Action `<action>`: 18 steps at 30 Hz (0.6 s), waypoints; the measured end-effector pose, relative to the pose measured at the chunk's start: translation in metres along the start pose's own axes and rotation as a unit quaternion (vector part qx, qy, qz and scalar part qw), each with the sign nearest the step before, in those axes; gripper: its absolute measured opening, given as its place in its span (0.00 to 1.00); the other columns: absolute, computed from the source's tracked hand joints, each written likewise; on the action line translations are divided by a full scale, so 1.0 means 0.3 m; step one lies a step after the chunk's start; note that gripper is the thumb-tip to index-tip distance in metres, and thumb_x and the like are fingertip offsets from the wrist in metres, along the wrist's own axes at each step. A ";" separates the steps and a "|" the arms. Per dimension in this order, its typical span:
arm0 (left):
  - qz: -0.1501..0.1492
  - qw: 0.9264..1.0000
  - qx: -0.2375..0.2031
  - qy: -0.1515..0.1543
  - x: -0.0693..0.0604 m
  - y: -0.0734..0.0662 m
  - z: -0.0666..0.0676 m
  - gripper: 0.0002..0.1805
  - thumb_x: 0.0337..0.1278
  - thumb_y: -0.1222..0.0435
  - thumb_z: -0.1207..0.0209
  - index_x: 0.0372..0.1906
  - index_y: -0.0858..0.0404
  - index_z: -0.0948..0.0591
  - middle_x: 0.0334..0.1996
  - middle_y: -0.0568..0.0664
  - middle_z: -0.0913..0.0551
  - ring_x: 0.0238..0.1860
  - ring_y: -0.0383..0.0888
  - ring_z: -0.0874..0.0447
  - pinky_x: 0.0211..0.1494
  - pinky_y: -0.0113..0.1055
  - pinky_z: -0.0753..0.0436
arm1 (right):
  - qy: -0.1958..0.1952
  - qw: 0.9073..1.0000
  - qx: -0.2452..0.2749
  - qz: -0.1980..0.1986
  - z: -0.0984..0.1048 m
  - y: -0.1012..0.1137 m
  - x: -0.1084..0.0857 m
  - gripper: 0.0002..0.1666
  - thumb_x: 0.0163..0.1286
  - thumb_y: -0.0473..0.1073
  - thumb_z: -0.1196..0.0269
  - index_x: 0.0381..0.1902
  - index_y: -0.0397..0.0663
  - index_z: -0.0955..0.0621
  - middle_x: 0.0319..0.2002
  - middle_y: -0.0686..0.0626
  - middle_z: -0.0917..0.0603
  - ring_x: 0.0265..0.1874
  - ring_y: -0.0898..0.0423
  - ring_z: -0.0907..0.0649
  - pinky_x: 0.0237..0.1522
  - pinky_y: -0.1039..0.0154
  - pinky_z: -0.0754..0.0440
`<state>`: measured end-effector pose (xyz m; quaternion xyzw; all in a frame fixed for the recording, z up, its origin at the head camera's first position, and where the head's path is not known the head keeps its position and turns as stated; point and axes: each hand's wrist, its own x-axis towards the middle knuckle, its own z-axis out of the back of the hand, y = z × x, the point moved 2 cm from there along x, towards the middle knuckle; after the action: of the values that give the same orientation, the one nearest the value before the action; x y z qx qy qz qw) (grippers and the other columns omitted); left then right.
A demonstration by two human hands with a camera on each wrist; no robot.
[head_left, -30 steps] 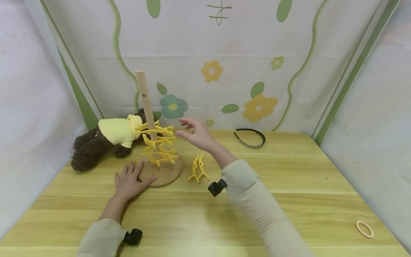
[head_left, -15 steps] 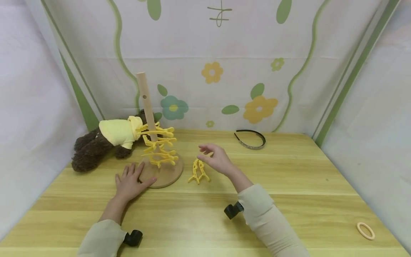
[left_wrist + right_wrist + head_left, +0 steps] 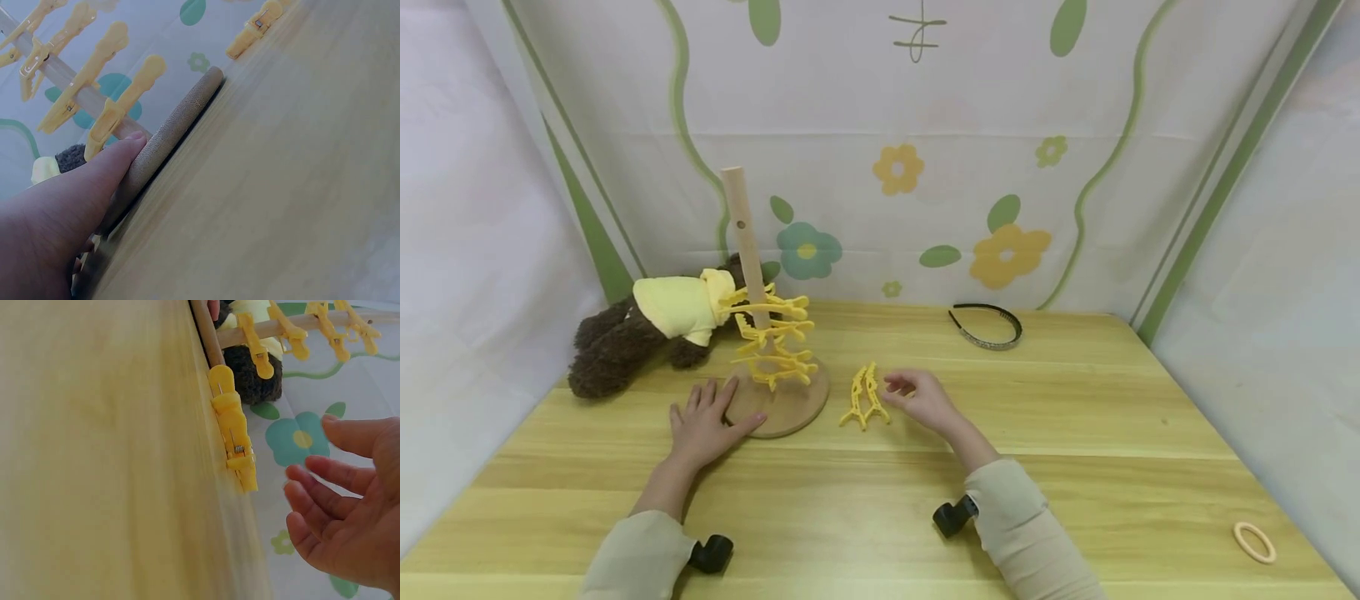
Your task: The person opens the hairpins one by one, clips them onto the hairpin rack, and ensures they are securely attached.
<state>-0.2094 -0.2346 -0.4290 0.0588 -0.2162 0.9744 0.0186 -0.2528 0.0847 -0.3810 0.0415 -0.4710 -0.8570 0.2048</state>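
A wooden stand has an upright post (image 3: 745, 246) on a round base (image 3: 793, 410). Several yellow alligator hair clips (image 3: 784, 362) are clipped around the post, one above another. My left hand (image 3: 703, 429) rests at the base's near-left side, fingers spread; the left wrist view shows its thumb (image 3: 119, 156) lying on the base's rim. Right of the stand, two more yellow hair clips (image 3: 857, 392) lie side by side on the table. Just right of these clips hovers my right hand (image 3: 925, 402), fingers slightly bent and holding nothing. In the right wrist view a gap separates its fingertips from the clips (image 3: 232, 419).
A brown plush toy in a yellow top (image 3: 670, 306) lies behind the stand on the left. Toward the back right is a black headband (image 3: 996, 343). A pale ring (image 3: 1262, 553) lies near the right edge of the wooden table (image 3: 1075, 400). Printed cloth walls enclose the table.
My right hand has moved away from the post, down and to the right, ending beside the two loose clips. My left hand stays at the base.
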 end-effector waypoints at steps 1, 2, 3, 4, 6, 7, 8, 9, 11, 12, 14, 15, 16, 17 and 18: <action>0.000 1.000 0.000 -0.001 0.001 0.000 0.000 0.49 0.43 0.35 0.52 0.66 0.61 0.49 0.61 0.70 0.52 0.60 0.67 0.62 0.49 0.66 0.68 | 0.002 1.000 0.001 -0.003 -0.002 -0.006 -0.002 0.18 0.57 0.37 0.40 0.45 0.34 0.24 0.34 0.48 0.22 0.34 0.53 0.25 0.36 0.61 0.27; -0.001 1.000 0.000 -0.001 0.001 0.000 -0.001 0.49 0.43 0.35 0.52 0.66 0.61 0.49 0.61 0.70 0.52 0.60 0.67 0.62 0.49 0.66 0.68 | 0.003 1.000 0.004 -0.006 -0.003 -0.013 -0.003 0.18 0.57 0.37 0.40 0.45 0.34 0.24 0.34 0.49 0.22 0.35 0.53 0.25 0.36 0.61 0.27; -0.002 1.000 0.000 -0.002 0.002 -0.001 -0.001 0.49 0.43 0.35 0.52 0.66 0.61 0.48 0.61 0.70 0.52 0.60 0.67 0.62 0.49 0.66 0.68 | 0.004 1.000 0.006 -0.007 -0.005 -0.022 -0.004 0.18 0.57 0.38 0.40 0.45 0.34 0.24 0.34 0.49 0.22 0.35 0.54 0.25 0.36 0.61 0.27; -0.002 1.000 0.001 -0.003 0.002 -0.001 -0.001 0.49 0.43 0.35 0.52 0.66 0.61 0.48 0.61 0.70 0.52 0.60 0.67 0.62 0.49 0.66 0.68 | 0.004 1.000 0.010 -0.009 -0.007 -0.030 -0.004 0.18 0.57 0.38 0.40 0.45 0.34 0.24 0.34 0.49 0.22 0.34 0.54 0.25 0.36 0.61 0.27; -0.003 1.000 0.000 -0.005 0.004 0.000 -0.002 0.49 0.43 0.35 0.52 0.66 0.60 0.48 0.61 0.70 0.52 0.60 0.67 0.62 0.49 0.66 0.68 | 0.008 1.000 0.017 -0.009 -0.015 -0.050 -0.006 0.18 0.57 0.38 0.39 0.45 0.34 0.24 0.33 0.49 0.22 0.34 0.54 0.24 0.36 0.61 0.27; -0.003 1.000 0.000 -0.005 0.005 0.000 -0.002 0.49 0.43 0.35 0.52 0.66 0.60 0.48 0.61 0.70 0.52 0.60 0.67 0.62 0.49 0.66 0.68 | 0.010 1.000 0.020 -0.009 -0.019 -0.059 -0.006 0.19 0.56 0.38 0.39 0.44 0.34 0.24 0.33 0.49 0.22 0.33 0.54 0.24 0.36 0.62 0.26; -0.002 1.000 0.000 -0.004 0.005 0.001 -0.003 0.49 0.43 0.35 0.53 0.66 0.60 0.48 0.61 0.70 0.52 0.60 0.67 0.62 0.49 0.66 0.68 | 0.014 1.000 0.022 -0.007 -0.024 -0.070 -0.006 0.19 0.56 0.38 0.39 0.44 0.33 0.24 0.32 0.49 0.22 0.32 0.55 0.24 0.35 0.63 0.26; -0.002 1.000 0.000 -0.005 0.006 0.001 -0.004 0.49 0.43 0.35 0.53 0.66 0.60 0.49 0.61 0.70 0.52 0.60 0.67 0.62 0.49 0.66 0.68 | 0.018 1.000 0.023 -0.006 -0.031 -0.080 -0.006 0.19 0.55 0.38 0.38 0.44 0.33 0.24 0.32 0.49 0.22 0.32 0.55 0.24 0.34 0.64 0.26; -0.001 1.000 -0.001 -0.004 0.006 0.003 -0.006 0.49 0.43 0.35 0.53 0.66 0.60 0.49 0.61 0.69 0.52 0.60 0.67 0.62 0.49 0.66 0.69 | 0.022 0.999 0.023 0.001 -0.042 -0.091 -0.007 0.18 0.54 0.37 0.37 0.42 0.32 0.24 0.30 0.49 0.23 0.30 0.56 0.24 0.32 0.64 0.26; -0.001 1.000 -0.002 -0.003 0.007 0.004 -0.007 0.49 0.43 0.35 0.53 0.66 0.60 0.49 0.61 0.69 0.52 0.60 0.67 0.63 0.49 0.66 0.69 | 0.021 1.000 0.019 0.003 -0.047 -0.096 -0.007 0.17 0.53 0.37 0.37 0.40 0.32 0.23 0.29 0.49 0.23 0.29 0.56 0.25 0.31 0.65 0.26; -0.001 1.000 -0.004 -0.003 0.007 0.006 -0.008 0.49 0.43 0.35 0.53 0.66 0.60 0.49 0.61 0.69 0.53 0.61 0.67 0.63 0.49 0.66 0.69 | 0.015 1.000 0.009 0.003 -0.056 -0.101 -0.008 0.14 0.53 0.36 0.37 0.37 0.33 0.22 0.27 0.50 0.24 0.27 0.57 0.26 0.28 0.65 0.27; -0.001 1.000 -0.004 -0.003 0.006 0.007 -0.009 0.49 0.43 0.35 0.53 0.66 0.60 0.49 0.62 0.69 0.53 0.61 0.67 0.63 0.49 0.66 0.69 | 0.011 1.000 0.002 -0.001 -0.059 -0.102 -0.009 0.13 0.53 0.36 0.37 0.36 0.34 0.22 0.26 0.50 0.24 0.26 0.57 0.26 0.27 0.66 0.27; -0.001 1.000 -0.005 -0.002 0.006 0.007 -0.009 0.49 0.43 0.35 0.53 0.66 0.60 0.49 0.62 0.69 0.53 0.61 0.67 0.63 0.49 0.66 0.69 | 0.007 1.000 -0.006 -0.003 -0.062 -0.101 -0.011 0.11 0.53 0.36 0.37 0.35 0.35 0.21 0.26 0.51 0.24 0.25 0.57 0.27 0.27 0.66 0.27; 0.000 1.000 -0.005 -0.002 0.006 0.008 -0.009 0.49 0.43 0.35 0.52 0.66 0.60 0.49 0.62 0.69 0.53 0.61 0.67 0.63 0.49 0.66 0.69 | 0.002 1.000 -0.012 -0.010 -0.063 -0.103 -0.011 0.09 0.53 0.36 0.38 0.34 0.37 0.21 0.25 0.51 0.24 0.25 0.58 0.27 0.26 0.66 0.28; 0.000 1.000 -0.005 -0.002 0.005 0.008 -0.009 0.49 0.43 0.35 0.52 0.66 0.60 0.49 0.61 0.69 0.53 0.61 0.67 0.63 0.49 0.66 0.69 | -0.005 1.000 -0.020 -0.016 -0.064 -0.105 -0.012 0.08 0.54 0.36 0.38 0.33 0.38 0.21 0.25 0.52 0.24 0.25 0.58 0.27 0.26 0.66 0.28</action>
<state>-0.2115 -0.2356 -0.4323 0.0604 -0.2207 0.9733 0.0185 -0.2542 0.0858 -0.4179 0.0404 -0.4539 -0.8696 0.1899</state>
